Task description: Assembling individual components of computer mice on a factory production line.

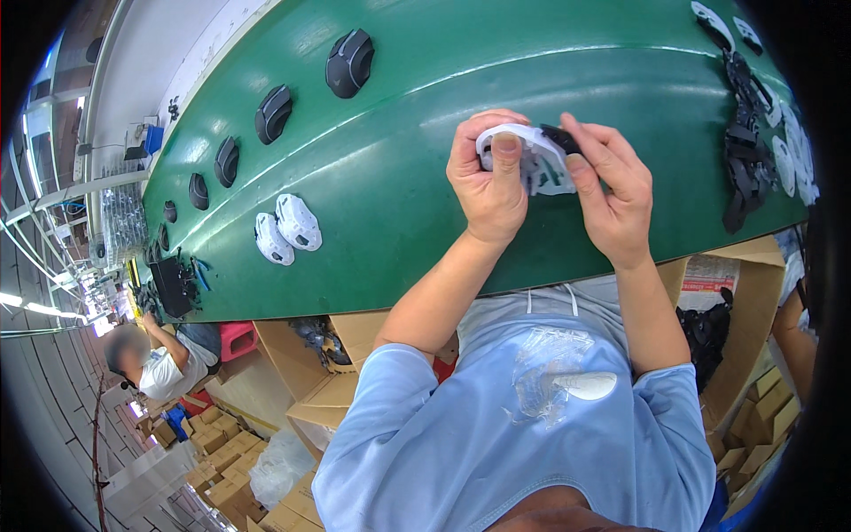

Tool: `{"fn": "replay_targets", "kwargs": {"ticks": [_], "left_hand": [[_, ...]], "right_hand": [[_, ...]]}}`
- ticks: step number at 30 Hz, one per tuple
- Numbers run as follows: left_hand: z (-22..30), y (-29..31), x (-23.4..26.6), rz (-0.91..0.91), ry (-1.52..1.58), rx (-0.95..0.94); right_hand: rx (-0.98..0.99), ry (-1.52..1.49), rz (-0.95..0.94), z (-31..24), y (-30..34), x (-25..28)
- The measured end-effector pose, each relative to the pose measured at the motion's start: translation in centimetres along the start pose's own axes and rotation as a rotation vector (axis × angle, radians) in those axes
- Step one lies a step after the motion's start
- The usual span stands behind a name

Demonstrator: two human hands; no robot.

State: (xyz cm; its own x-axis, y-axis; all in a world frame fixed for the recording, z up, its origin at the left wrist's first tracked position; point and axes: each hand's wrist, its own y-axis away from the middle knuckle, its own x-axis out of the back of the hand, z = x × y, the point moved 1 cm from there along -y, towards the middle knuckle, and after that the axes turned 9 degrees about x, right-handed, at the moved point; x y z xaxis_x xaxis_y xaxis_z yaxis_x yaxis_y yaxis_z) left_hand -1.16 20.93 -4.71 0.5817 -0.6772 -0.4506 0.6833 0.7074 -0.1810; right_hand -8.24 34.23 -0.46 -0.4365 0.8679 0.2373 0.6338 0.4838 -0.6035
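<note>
My left hand (490, 182) holds a white plastic shell (555, 180), with my thumb on it and my fingers behind. The shell is up in front of me, over the green table (399, 235). My right hand (614, 191) pinches a small black piece (558, 139) at the right edge of the shell. I cannot tell if the piece is stuck on.

On the left, two more white shells (299, 223) lie side by side, touching. Farther off, a row of black computer mice (349, 64) goes away to the left. On the right there is a long heap of black parts (745, 164), with other white pieces (795, 151) beside it. Near me, under the right side of the table, an open brown box (756, 251) has black parts inside. Far to the left, another person (168, 368) sits at the table.
</note>
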Motion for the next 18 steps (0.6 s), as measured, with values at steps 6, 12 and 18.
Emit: {"fn": "replay_targets", "kwargs": {"ticks": [6,12,18], "left_hand": [[0.6,0.1,-0.1,-0.019,-0.068,-0.061],[1.8,0.7,-1.3,0.039,-0.202,0.039],[2.0,0.6,-1.3,0.017,-0.144,0.231]], "right_hand": [[0.098,-0.020,-0.202,0.2,-0.8,0.9],[0.129,0.027,-0.253,0.1,-1.1,1.3],[0.116,0.172,-0.239,1.4,-1.8,0.8]]}}
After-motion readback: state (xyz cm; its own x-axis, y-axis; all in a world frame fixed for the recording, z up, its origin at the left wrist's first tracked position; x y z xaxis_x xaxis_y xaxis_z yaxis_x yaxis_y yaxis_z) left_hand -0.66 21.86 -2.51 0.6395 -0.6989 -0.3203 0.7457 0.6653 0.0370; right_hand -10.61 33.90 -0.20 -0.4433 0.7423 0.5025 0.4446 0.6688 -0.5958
